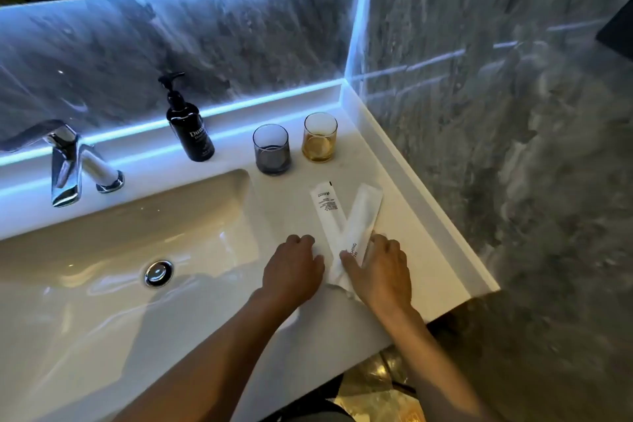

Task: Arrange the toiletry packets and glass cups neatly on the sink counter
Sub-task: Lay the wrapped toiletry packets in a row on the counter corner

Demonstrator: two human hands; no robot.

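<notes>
In the head view, two white toiletry packets [337, 221] lie crossed on the sink counter [411, 216], long axes running away toward the glass cups [294, 147], near ends pinned under the flat left hand [293, 272] and right hand [380, 271], neither closed around them.

White counter [416, 216] with an inset basin to the left of the hands. Beyond the hands stand a grey glass cup [272, 149] and an amber glass cup [319, 137], with a dark pump bottle [189, 127] farther left. Two white toiletry packets [346, 221] lie crossed between the hands, touching both.
</notes>
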